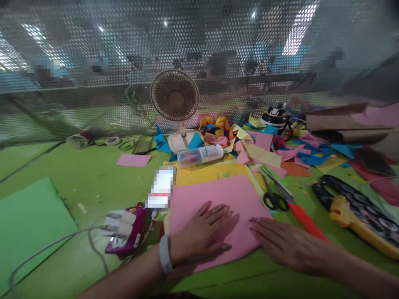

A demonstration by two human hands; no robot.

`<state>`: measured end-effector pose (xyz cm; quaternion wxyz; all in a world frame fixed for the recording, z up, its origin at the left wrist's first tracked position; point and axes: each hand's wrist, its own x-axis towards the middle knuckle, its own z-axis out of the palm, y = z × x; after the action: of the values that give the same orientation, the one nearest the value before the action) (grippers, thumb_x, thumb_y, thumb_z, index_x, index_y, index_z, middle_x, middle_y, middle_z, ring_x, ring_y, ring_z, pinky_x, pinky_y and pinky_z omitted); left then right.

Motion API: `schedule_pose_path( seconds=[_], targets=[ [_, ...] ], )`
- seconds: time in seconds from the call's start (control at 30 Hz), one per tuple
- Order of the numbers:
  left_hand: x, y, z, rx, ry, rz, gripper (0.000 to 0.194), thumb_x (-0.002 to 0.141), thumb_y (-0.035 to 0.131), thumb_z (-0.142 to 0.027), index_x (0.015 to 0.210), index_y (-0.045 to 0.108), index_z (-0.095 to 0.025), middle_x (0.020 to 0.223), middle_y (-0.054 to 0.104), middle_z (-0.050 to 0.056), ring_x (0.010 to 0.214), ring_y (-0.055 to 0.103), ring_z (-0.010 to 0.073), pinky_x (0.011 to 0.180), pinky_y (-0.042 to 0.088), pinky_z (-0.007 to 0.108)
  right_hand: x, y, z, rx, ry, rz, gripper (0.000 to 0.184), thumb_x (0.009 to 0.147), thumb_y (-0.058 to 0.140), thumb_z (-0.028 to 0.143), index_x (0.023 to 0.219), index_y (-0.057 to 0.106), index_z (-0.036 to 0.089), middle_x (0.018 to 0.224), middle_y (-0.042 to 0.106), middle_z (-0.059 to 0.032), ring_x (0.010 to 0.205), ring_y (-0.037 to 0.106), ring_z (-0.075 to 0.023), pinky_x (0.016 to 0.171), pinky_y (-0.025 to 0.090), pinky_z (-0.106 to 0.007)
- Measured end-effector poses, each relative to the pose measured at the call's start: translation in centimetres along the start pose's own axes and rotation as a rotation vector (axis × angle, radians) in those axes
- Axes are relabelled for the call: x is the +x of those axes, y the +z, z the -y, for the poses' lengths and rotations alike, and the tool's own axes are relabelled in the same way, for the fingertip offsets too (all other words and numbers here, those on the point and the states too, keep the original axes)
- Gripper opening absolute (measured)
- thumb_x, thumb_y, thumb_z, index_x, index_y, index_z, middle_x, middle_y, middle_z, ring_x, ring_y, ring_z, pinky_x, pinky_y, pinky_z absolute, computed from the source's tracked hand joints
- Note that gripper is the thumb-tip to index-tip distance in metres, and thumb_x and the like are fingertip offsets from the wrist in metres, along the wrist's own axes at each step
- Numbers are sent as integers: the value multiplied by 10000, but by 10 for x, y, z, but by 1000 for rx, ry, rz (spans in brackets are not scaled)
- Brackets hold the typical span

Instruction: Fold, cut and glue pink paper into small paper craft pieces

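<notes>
A pink sheet of paper (215, 193) lies in front of me, partly over yellow paper (187, 173). My left hand (202, 232) is open across the sheet, its fingers stretched out and pointing up to the right. At the sheet's right edge my right hand (280, 238) is also open, fingers extended and together, their tips on the pink paper. Neither hand holds anything. Just beyond my right hand are black-handled scissors (274, 195) and a cutter with a red handle (307, 220).
Left of the sheet are a lit phone (161, 187), a purple power strip (135, 232) with cables, and green paper (31, 228). Behind stand a clear bottle (199, 155), a small fan (174, 97) and colourful paper scraps (264, 153). A yellow-handled tool (358, 224) lies right.
</notes>
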<state>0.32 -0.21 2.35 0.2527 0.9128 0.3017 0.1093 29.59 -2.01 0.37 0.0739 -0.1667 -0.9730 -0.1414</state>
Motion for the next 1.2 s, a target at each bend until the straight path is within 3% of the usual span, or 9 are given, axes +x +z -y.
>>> schedule_pose_path(
  seconds=[0.17,0.3,0.53,0.73,0.9,1.2],
  targets=[
    [-2,-5,-1,-68,-18,25,655,881,452,-511,1440,208,-271,1477,281,71,1367,214,250,1122,39,458,2,-6,-7,-3,-27,-37,444,825,335,11,1208,550,78,1214,601,-134,1078,589,-255,852,530,-386],
    [-3,-11,-3,-117,-18,57,727,845,483,-559,1443,192,-265,1491,234,73,1374,185,266,1118,30,470,3,-4,-10,26,46,-103,461,818,291,-33,1139,588,112,1085,674,-106,958,643,-224,794,540,-362],
    [-2,-18,-2,-132,-4,98,731,838,494,-559,1440,192,-277,1492,230,65,1374,178,274,1116,38,487,11,4,-20,332,194,-133,224,916,438,160,983,645,213,835,696,-53,769,651,-164,740,525,-288],
    [-2,-18,0,-87,1,155,860,762,535,-644,1444,191,-250,1494,219,91,1370,173,301,1110,35,520,22,-3,-25,360,182,-206,204,934,452,255,924,641,180,778,678,-49,751,637,-143,733,505,-263],
    [-3,-13,4,-12,45,154,996,670,554,-727,1449,177,-233,1502,190,98,1373,142,322,1109,10,526,21,-4,-25,408,156,-111,254,951,390,210,974,639,166,828,675,-71,773,624,-142,719,488,-255],
    [-3,-17,1,11,28,149,912,722,545,-677,1443,196,-239,1490,245,101,1367,187,304,1108,65,533,26,-12,-23,610,267,-35,266,948,414,269,879,650,167,773,672,-51,758,618,-145,724,453,-274]
  ],
)
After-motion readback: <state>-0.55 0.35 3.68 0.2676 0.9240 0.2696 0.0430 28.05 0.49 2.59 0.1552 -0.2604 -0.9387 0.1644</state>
